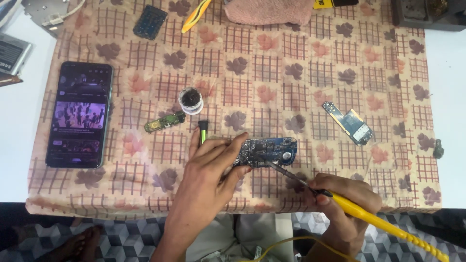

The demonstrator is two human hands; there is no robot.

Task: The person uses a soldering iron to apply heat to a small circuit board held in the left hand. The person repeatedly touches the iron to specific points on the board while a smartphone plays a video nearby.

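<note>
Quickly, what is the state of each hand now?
Left hand: holding the blue circuit board.
Right hand: closed on the yellow soldering iron.

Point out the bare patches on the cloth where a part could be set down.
Free: the wide middle between the round pot and the loose circuit board. Crowded: around the left hand, blue board and soldering iron.
</note>
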